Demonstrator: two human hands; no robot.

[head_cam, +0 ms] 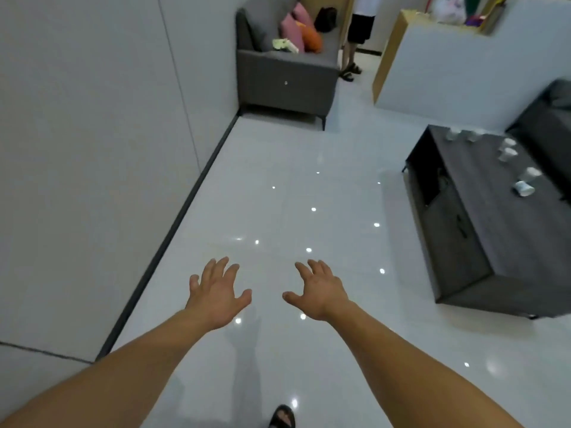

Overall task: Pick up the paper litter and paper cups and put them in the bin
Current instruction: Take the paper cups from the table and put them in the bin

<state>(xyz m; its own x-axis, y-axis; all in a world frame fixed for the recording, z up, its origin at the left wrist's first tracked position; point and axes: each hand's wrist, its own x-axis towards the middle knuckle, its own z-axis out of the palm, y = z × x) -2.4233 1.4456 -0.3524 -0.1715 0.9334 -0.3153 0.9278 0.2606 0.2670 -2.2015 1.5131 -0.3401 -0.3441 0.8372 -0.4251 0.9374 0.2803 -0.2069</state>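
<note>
My left hand [216,291] and my right hand [321,291] are stretched out side by side over the glossy white floor, fingers spread, nothing in either. Several white paper cups stand or lie on the dark grey low table [482,230] at the right: two near its far end [463,135], a pair further along [507,151], and a tipped one [523,188] near the right edge. The cups are well away from both hands. No bin is in view.
A grey sofa [284,78] with pink and orange cushions stands at the far wall, with a pale crumpled item [284,45] on its seat. A person's legs [350,61] stand beside it. A white wall [92,149] runs along the left. My sandalled foot [281,417] shows below.
</note>
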